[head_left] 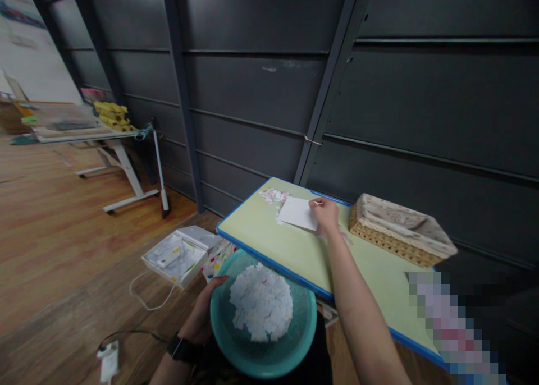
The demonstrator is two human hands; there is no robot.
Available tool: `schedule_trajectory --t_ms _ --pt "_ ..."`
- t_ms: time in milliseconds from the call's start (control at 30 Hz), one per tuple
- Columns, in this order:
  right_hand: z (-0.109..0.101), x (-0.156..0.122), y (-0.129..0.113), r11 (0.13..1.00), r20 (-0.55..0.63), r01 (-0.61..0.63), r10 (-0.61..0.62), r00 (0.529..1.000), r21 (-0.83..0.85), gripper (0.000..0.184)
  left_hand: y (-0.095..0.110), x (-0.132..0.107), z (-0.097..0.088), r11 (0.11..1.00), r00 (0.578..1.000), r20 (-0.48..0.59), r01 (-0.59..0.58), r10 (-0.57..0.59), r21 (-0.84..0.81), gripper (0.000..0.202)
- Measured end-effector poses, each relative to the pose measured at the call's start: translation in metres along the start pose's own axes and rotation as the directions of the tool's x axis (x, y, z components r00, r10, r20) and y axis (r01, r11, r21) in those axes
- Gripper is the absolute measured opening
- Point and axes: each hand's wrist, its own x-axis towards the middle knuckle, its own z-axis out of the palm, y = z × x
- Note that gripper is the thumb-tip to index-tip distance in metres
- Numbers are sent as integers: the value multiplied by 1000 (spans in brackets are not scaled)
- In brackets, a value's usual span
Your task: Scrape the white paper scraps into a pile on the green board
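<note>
My left hand [210,296] grips the rim of a round teal plastic basket [309,317], tilted below the table's front edge. In the basket lies a heap of torn white paper pieces [261,302] with a few pink specks. Over on the table, my right hand [325,210] pinches the right edge of a white sheet of paper [298,213]. Small pale and pinkish scraps [273,195] lie beyond the sheet on the tabletop, and a few white bits show along its left side. More pinkish scraps [346,236] are partly hidden behind my right forearm.
The pale yellow table [252,228] has a blue edge and stands by a dark panelled wall. A lined wicker basket [396,230] sits on its right. An open white box [174,256], a cable and a power strip [109,362] are on the floor at left.
</note>
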Motion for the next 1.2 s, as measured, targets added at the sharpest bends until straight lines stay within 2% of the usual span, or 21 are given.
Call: schedule_trajectory --t_ms 233,400,633,733,933,1200 --pt "-3 2 3 1000 6 -12 12 1000 -24 28 1 0 -1 999 997 68 48 -47 -14 9" --pt "-8 5 7 999 -4 -41 41 999 -24 29 0 1 -1 997 997 8 77 -77 0 10" --pt "-9 5 6 998 39 -44 45 998 -36 29 -3 5 -7 999 997 72 31 -29 -21 9" --pt "-8 6 7 999 65 -31 32 997 -5 31 -3 5 -6 999 998 58 33 -32 -23 12" --pt "-4 7 8 995 41 -39 35 999 91 34 -3 5 -7 998 996 69 55 -53 -28 12" --pt "2 4 7 998 73 -13 8 997 68 34 -5 8 -10 999 997 70 37 -36 -15 10"
